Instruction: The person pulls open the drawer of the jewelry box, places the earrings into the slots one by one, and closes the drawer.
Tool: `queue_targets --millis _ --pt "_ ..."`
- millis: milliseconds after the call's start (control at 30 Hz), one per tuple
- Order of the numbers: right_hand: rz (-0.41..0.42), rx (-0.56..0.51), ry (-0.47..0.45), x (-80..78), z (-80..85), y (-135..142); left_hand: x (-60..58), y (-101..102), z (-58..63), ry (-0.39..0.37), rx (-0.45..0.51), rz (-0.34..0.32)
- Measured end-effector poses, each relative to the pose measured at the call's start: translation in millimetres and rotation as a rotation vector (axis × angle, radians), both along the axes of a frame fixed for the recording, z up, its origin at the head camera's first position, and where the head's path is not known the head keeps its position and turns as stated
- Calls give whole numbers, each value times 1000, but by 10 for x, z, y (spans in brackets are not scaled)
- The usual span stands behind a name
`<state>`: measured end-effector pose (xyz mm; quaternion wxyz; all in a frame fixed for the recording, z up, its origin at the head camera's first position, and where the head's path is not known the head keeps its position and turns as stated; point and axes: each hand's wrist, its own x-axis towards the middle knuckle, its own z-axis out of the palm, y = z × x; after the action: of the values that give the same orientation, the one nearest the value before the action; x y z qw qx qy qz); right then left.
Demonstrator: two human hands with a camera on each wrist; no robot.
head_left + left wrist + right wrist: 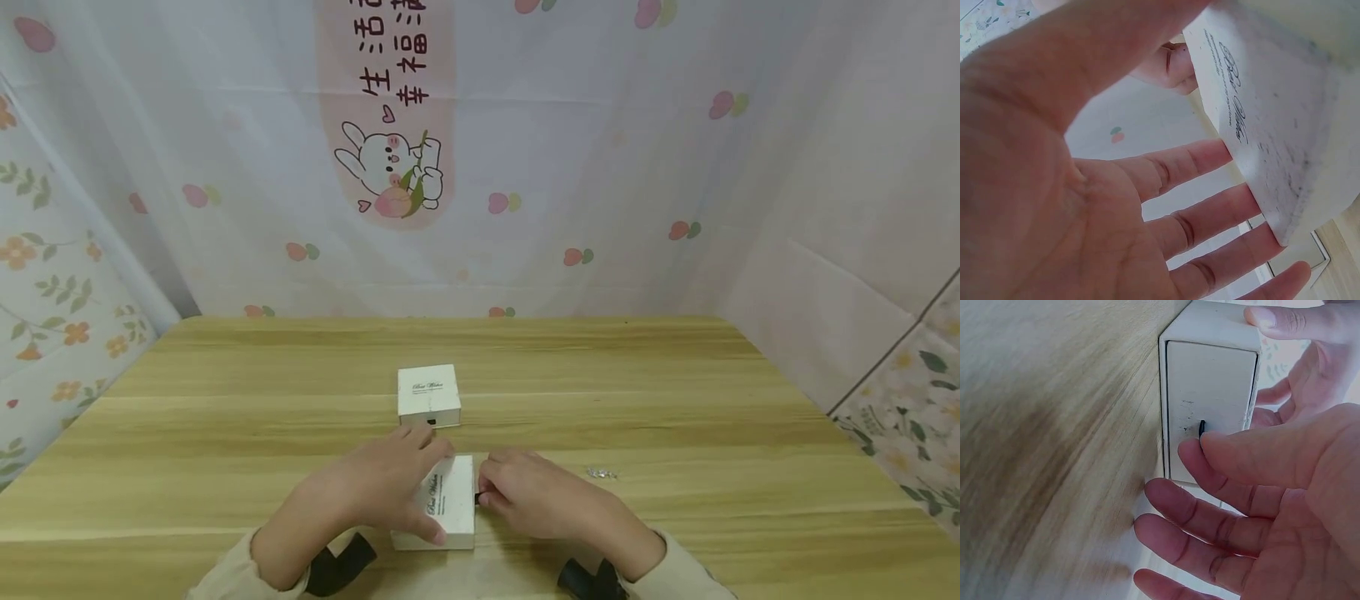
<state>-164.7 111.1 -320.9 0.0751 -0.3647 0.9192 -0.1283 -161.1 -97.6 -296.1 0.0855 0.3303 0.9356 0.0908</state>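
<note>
A white drawer-style gift box (459, 508) with "Best Wishes" lettering lies flat on the table, turned sideways. My left hand (382, 479) holds it across the top, thumb at the near edge and fingertips at the far edge. In the left wrist view those fingers reach the edge of the box (1272, 125). At the box's right end, my right hand (536, 493) pinches a small black pull tab (1202, 427) between thumb and forefinger. The drawer front (1210, 381) sits flush in its sleeve. The other right fingers are loosely bent beside the box.
A second white box (427, 392) with similar lettering and a black tab stands farther back. A small silvery piece, perhaps jewellery, (602, 473) lies right of my right hand. The wooden table (675, 375) ends at a patterned curtain (600, 167).
</note>
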Motion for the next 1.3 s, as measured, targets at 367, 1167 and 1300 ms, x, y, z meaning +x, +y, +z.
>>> queue_targets --millis 367,1167,1300 --pt "29 16 49 0 0 -12 6 4 12 -13 5 17" --pt "20 96 106 17 35 12 20 6 24 -17 -8 4" --pt "32 106 114 13 44 17 29 -1 27 -18 -2 11"
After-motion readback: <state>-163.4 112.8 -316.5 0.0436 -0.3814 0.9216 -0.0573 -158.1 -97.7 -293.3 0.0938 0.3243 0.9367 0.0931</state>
